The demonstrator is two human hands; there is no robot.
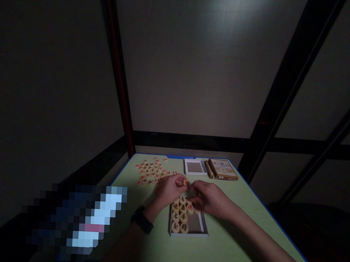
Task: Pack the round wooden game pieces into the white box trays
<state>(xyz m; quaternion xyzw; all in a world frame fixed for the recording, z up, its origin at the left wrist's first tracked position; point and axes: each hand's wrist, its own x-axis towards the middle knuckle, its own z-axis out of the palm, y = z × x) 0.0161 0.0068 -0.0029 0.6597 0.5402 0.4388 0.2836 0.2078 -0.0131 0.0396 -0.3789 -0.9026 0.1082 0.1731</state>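
On a green table [241, 212] with a blue edge lies a shallow white box tray [200, 229] holding several round cream game pieces [180, 217] in rows. My left hand [169, 191], with a dark watch on its wrist, pinches one round piece with red marking [185, 182] just above the tray's far end. My right hand [211, 199] hovers over the tray's far right corner, its fingers curled close to the pieces there; what they hold, if anything, I cannot make out. A loose heap of more pieces [151, 171] lies at the far left of the table.
At the table's far edge sit a white box lid [195, 167] and a brown printed box [221, 169] side by side. Dark beams and a red post [119, 73] rise behind the table. A blurred patch [79, 220] covers the lower left. The room is dim.
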